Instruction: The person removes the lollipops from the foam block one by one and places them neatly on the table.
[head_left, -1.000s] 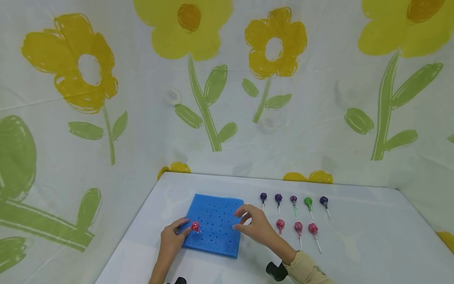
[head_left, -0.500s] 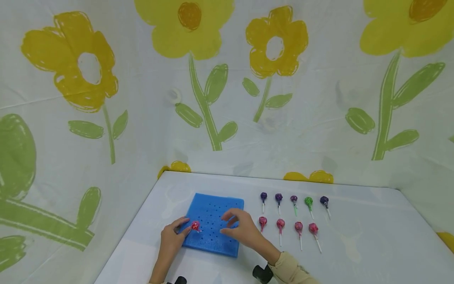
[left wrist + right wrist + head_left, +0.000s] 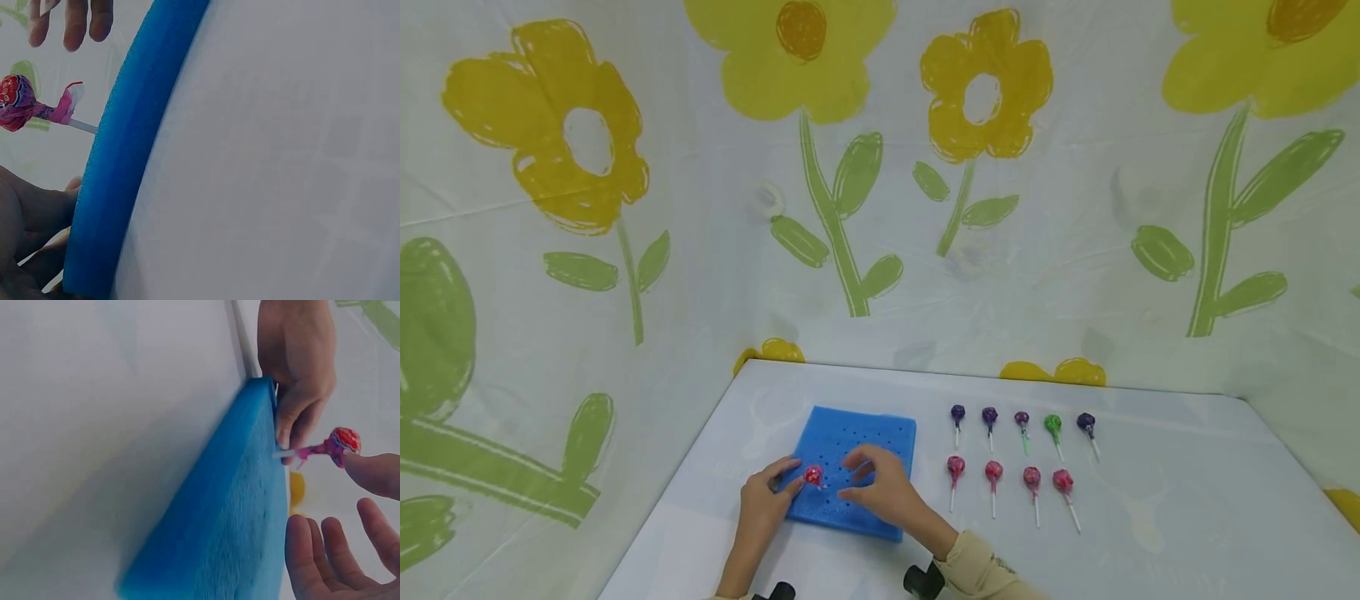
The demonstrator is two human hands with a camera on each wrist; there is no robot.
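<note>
A lollipop in a red-and-pink wrapper (image 3: 813, 475) stands with its white stick in a perforated blue foam board (image 3: 872, 521). My left hand (image 3: 763, 504) rests at the board's left edge, with thumb and index fingertips touching it. The other left fingers are mostly hidden. My right hand (image 3: 880, 487) hovers over the board, right of the lollipop, thumb and fingers apart. In the right wrist view the right hand's thumb (image 3: 375, 475) appears close beside the lollipop head (image 3: 344, 445); contact cannot be told. The left wrist view shows the lollipop (image 3: 19, 103) above the board's side (image 3: 125, 144).
To the right on the white table (image 3: 1180, 483) lie two rows of lollipops. Behind are purple ones (image 3: 989, 415) and a green one (image 3: 1053, 425); in front are several pink ones (image 3: 994, 472). A flower-printed cloth (image 3: 1060, 300) hangs around the table.
My right hand has moved left across the board toward the standing lollipop, uncovering the leftmost pink lollipop on the table. The left hand and the board have stayed in place.
</note>
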